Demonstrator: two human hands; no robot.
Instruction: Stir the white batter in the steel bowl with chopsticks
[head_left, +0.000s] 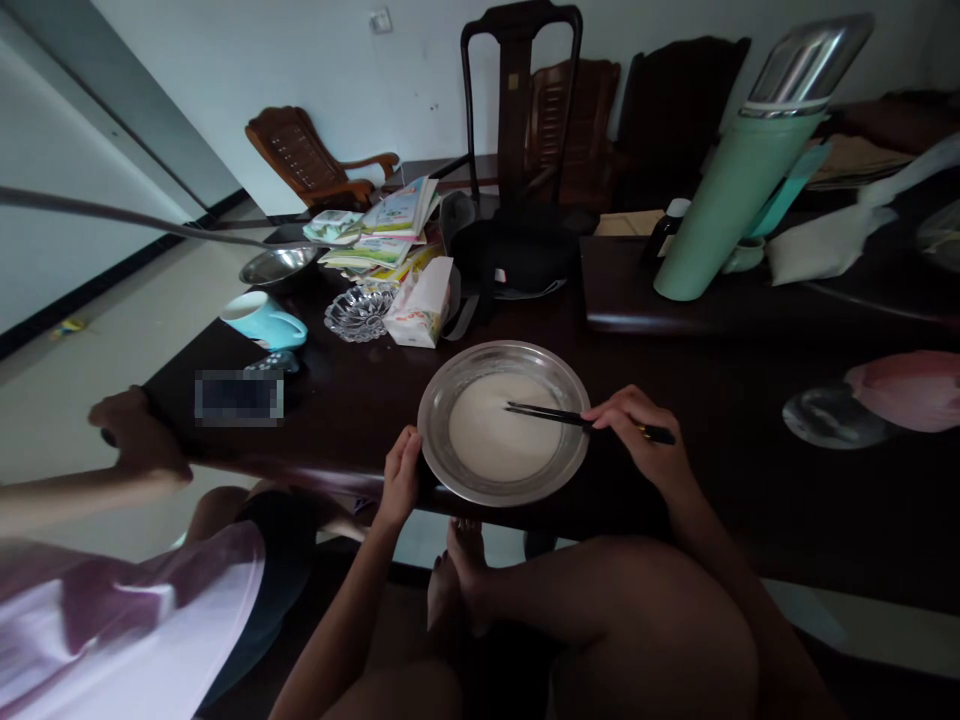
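Note:
A wide metal bowl [432, 440] rests near the front edge of the dark table. Inside it lies a pale, creamy liquid [499, 445] that looks smooth. My left hand [401, 473] grips the bowl's left rim, its fingers closed against the side. In my right hand [643, 432] is a pair of black chopsticks [551, 412], held from the right. Their tips reach into the liquid near the bowl's middle.
Behind the bowl are a tissue pack [424, 305], a glass dish [360, 312] and a black bag [517, 255]. A blue mug [262, 320] stands left, a tall green thermos [739, 205] and pink cap [907, 390] right. Another person's arm [142, 450] leans on the table's left corner.

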